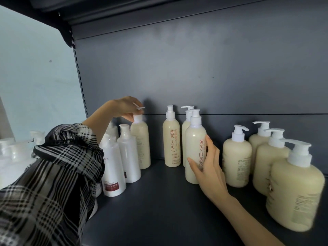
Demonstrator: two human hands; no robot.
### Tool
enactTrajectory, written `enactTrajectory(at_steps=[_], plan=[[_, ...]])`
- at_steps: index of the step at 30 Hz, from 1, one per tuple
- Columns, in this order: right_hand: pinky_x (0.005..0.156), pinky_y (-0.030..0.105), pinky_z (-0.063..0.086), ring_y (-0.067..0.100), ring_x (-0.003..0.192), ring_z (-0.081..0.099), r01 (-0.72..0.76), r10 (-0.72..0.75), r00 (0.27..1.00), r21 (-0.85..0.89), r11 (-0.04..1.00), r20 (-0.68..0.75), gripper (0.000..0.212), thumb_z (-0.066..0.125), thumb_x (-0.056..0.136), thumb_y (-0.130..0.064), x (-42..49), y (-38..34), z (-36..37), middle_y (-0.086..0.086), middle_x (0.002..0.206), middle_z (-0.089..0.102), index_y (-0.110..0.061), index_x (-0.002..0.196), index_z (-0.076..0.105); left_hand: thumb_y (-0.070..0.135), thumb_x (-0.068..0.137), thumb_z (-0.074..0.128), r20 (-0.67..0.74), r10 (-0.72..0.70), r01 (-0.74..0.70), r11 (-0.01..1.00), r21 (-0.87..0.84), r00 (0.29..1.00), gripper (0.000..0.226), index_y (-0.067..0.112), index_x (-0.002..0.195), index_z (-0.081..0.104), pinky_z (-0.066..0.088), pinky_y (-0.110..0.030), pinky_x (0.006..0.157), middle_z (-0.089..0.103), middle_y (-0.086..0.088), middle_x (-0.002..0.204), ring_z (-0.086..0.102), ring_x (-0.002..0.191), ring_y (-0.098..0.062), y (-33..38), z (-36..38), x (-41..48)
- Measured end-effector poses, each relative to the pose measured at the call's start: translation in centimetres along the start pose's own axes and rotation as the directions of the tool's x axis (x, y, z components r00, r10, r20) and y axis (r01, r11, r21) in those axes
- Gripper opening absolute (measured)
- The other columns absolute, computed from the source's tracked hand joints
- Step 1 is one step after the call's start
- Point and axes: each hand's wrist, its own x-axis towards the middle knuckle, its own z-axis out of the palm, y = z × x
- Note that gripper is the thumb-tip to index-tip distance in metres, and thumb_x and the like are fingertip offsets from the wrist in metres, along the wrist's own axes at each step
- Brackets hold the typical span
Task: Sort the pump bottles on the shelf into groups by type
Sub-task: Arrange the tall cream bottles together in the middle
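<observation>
We look onto a dark grey shelf (159,210), closed at twelve o'clock by a matching back panel (195,68). A plaid sleeve (53,174) enters from eight o'clock and covers the left arm; the right arm, bare, comes in from five o'clock. Four wide cream pump bottles (294,197) stand upright close together at three to four o'clock. White pump bottles (113,166), the nearest with a red label, stand packed together at nine o'clock, partly hidden by the sleeve; those at the far edge are blurred. Three slim cream bottles with red characters stand at the centre: the front slim bottle (194,148), with two rear slim bottles (171,142) just behind it at eleven and twelve o'clock. A fourth slim bottle (141,142) stands apart from them at their nine o'clock, touching the white group. The left grip (124,108) is curled down over the pump head of this fourth slim bottle and holds it from above. The right grip (209,167) clasps the front slim bottle, thumb on its face and fingers round its three o'clock side.
</observation>
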Motion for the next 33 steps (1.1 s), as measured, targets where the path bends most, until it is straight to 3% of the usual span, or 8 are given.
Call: enactTrajectory(at_steps=[3, 9, 14, 19, 22, 26, 29, 33], plan=[[0.088, 0.026, 0.035, 0.015, 0.122, 0.041, 0.029, -0.029, 1.0, -0.028, 0.999, 0.0, 0.081, 0.057, 0.091, -0.034, -0.2, -0.1, -0.4, -0.001, 0.142, 0.023, -0.042, 0.143, -0.004, 0.01, 0.093, 0.058, 0.064, 0.059, -0.058, 0.998, -0.028, 0.996, 0.033, 0.008, 0.125, 0.051, 0.058, -0.02, 0.064, 0.059, -0.012, 0.101, 0.065, 0.076, -0.022, 1.1, 0.8, -0.7], [0.086, 0.023, 0.036, 0.006, 0.111, 0.041, 0.084, -0.083, 0.996, -0.043, 0.996, 0.035, 0.078, 0.056, 0.093, -0.029, -0.4, -0.2, -1.0, -0.005, 0.139, 0.022, -0.054, 0.135, -0.005, 0.017, 0.093, 0.059, 0.146, 0.151, -0.145, 0.988, -0.049, 0.978, 0.033, 0.014, 0.125, 0.051, 0.058, -0.022, 0.072, 0.059, -0.011, 0.106, 0.066, 0.084, -0.022, 2.4, 2.1, -1.7], [0.088, 0.019, 0.036, 0.001, 0.107, 0.036, 0.092, -0.09, 0.995, -0.058, 0.994, 0.042, 0.082, 0.058, 0.092, -0.025, -0.4, -0.1, -0.9, 0.001, 0.14, 0.023, -0.043, 0.14, -0.006, 0.02, 0.092, 0.061, 0.233, 0.195, -0.182, 0.98, -0.076, 0.953, 0.037, 0.016, 0.127, 0.049, 0.057, -0.027, 0.08, 0.06, -0.009, 0.106, 0.067, 0.092, -0.022, 3.3, 2.6, -2.8], [0.089, 0.02, 0.036, 0.002, 0.106, 0.036, 0.087, -0.085, 0.996, -0.056, 0.995, 0.039, 0.084, 0.059, 0.092, -0.023, -0.4, -0.2, -0.8, 0.001, 0.138, 0.024, -0.04, 0.142, -0.006, 0.018, 0.092, 0.06, 0.227, 0.259, -0.242, 0.965, -0.101, 0.939, 0.036, 0.012, 0.126, 0.05, 0.058, -0.021, 0.069, 0.058, -0.006, 0.1, 0.068, 0.078, -0.015, 4.8, 4.2, -3.7], [0.085, 0.02, 0.038, 0.003, 0.103, 0.039, 0.071, -0.068, 0.997, -0.066, 0.995, 0.044, 0.086, 0.061, 0.091, -0.022, -0.4, -0.3, -0.9, 0.0, 0.138, 0.024, -0.039, 0.144, -0.004, 0.021, 0.09, 0.063, 0.218, 0.274, -0.256, 0.961, -0.107, 0.937, 0.037, 0.01, 0.124, 0.051, 0.059, -0.024, 0.07, 0.059, -0.01, 0.107, 0.067, 0.078, -0.018, 5.4, 5.0, -4.1], [0.081, 0.018, 0.037, 0.002, 0.101, 0.039, 0.042, -0.033, 0.996, -0.1, 0.994, 0.082, 0.086, 0.061, 0.09, -0.021, -0.5, -0.3, -1.2, -0.002, 0.14, 0.022, -0.031, 0.151, 0.001, 0.022, 0.09, 0.063, 0.2, 0.269, -0.266, 0.963, -0.043, 0.942, 0.039, 0.009, 0.125, 0.05, 0.059, -0.029, 0.076, 0.056, -0.017, 0.12, 0.066, 0.085, -0.024, 5.9, 5.4, -4.6], [0.085, 0.019, 0.036, 0.007, 0.106, 0.043, 0.036, -0.023, 0.993, -0.115, 0.993, 0.112, 0.085, 0.058, 0.092, -0.022, -0.6, -0.4, -1.6, -0.003, 0.142, 0.02, -0.034, 0.15, -0.003, 0.021, 0.092, 0.059, 0.193, 0.276, -0.278, 0.96, -0.018, 0.942, 0.043, 0.009, 0.131, 0.045, 0.058, -0.028, 0.077, 0.055, -0.013, 0.118, 0.064, 0.083, -0.016, 6.0, 5.4, -5.3], [0.095, 0.03, 0.041, 0.012, 0.118, 0.043, 0.044, -0.031, 0.989, -0.088, 0.995, 0.143, 0.079, 0.051, 0.095, -0.02, -0.7, -0.6, -2.4, -0.005, 0.146, 0.024, -0.042, 0.147, -0.004, 0.031, 0.093, 0.057, 0.307, 0.219, -0.273, 0.951, 0.144, 0.926, 0.062, 0.013, 0.145, 0.027, 0.056, -0.032, 0.082, 0.052, -0.005, 0.125, 0.06, 0.099, -0.016, 5.8, 4.7, -6.6]])
